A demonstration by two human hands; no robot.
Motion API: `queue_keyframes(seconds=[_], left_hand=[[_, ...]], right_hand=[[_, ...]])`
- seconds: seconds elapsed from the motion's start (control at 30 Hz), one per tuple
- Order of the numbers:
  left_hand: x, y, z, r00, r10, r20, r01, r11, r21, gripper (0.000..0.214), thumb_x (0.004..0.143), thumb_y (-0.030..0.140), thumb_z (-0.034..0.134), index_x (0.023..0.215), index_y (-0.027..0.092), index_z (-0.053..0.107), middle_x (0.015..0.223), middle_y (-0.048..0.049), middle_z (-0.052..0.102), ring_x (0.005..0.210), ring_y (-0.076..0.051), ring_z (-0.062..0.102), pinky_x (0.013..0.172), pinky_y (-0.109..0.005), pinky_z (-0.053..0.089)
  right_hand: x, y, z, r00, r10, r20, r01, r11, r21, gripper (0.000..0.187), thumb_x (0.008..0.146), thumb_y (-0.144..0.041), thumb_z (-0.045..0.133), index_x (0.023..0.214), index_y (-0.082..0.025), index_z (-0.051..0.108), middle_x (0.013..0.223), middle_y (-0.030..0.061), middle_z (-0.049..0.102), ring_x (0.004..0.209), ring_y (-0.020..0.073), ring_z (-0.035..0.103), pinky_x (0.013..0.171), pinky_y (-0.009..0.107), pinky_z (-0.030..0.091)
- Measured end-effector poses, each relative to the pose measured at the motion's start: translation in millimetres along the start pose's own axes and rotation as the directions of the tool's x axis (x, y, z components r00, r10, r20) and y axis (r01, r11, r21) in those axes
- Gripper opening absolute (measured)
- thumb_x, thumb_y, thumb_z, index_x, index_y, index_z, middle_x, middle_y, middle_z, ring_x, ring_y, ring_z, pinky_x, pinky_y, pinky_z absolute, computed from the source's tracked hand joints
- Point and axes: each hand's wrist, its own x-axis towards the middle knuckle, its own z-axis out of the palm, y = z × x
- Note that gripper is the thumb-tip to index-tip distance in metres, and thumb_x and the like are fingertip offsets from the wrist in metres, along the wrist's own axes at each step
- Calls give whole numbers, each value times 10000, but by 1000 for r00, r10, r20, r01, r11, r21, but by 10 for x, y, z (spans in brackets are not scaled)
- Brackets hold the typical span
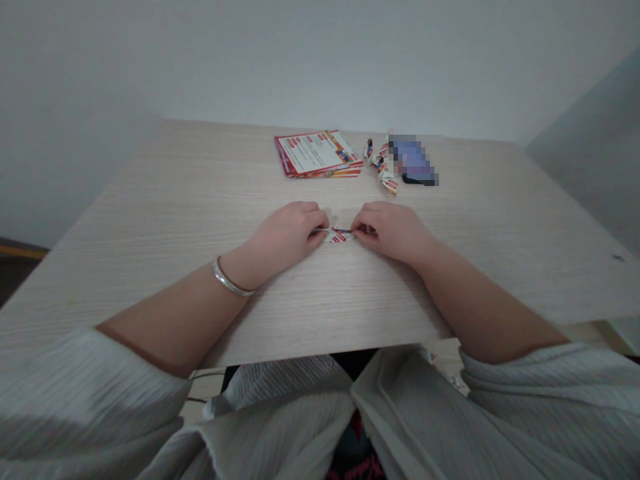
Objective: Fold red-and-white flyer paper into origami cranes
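Observation:
Between my hands is a small folded piece of printed paper (340, 235), white with red lettering, low over the table. My left hand (295, 230) pinches its left end between thumb and fingers. At the right end, my right hand (390, 229) grips the paper in the same way. Both hands hide the paper's ends, and only its middle shows. A silver bangle (230, 280) circles my left wrist.
A fanned stack of printed leaflets (313, 153) lies at the table's back. Beside it are several folded or twisted printed papers (383, 167) and a blurred-out phone (415, 160). The wooden table (150, 200) meets a pale wall (300, 60).

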Motion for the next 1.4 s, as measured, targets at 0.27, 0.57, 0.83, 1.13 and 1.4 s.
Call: queue_keyframes(seconds=[0.27, 0.57, 0.83, 1.13, 1.4], left_hand=[[-9, 11, -54, 998, -56, 31, 55, 998, 39, 210, 982, 203, 528, 934, 140, 723, 921, -102, 699, 903, -244, 654, 866, -371, 526], [4, -9, -28, 999, -39, 8, 39, 999, 34, 221, 970, 205, 528, 945, 136, 736, 936, -118, 713, 919, -252, 666, 865, -379, 539], [-2, 1, -42, 998, -50, 29, 50, 999, 12, 245, 975, 192, 514, 1011, 126, 747, 966, -129, 715, 966, -267, 666, 913, -402, 545], [7, -2, -50, 997, -79, 26, 77, 994, 83, 228, 1008, 253, 565, 934, 131, 743, 899, -108, 715, 908, -258, 675, 867, -384, 544], [46, 64, -31, 1000, -29, -9, 29, 1000, -5, 240, 993, 229, 555, 908, 138, 760, 900, -102, 743, 905, -244, 692, 876, -385, 558]], right_hand=[[-52, 136, 62, 995, 61, -79, -54, 995, 78, 108, 876, -166, 624, 893, -186, 729, 970, 79, 747, 878, 215, 648, 761, 325, 436], [-7, 13, 101, 993, 12, -118, -3, 997, 80, 120, 923, -221, 645, 945, -203, 761, 980, 75, 747, 883, 218, 648, 784, 331, 447], [16, -22, 58, 997, 56, -46, -56, 998, 2, 192, 993, -232, 594, 1009, -189, 780, 1032, 102, 767, 944, 247, 671, 779, 350, 444], [-24, 7, 84, 993, 44, -108, -44, 999, 2, 163, 952, -178, 590, 978, -167, 751, 1045, 132, 761, 991, 270, 658, 860, 373, 455], [79, -133, 111, 993, -1, -120, 24, 982, 187, 121, 952, -171, 645, 959, -175, 765, 1033, 102, 756, 1006, 241, 649, 903, 355, 459]])
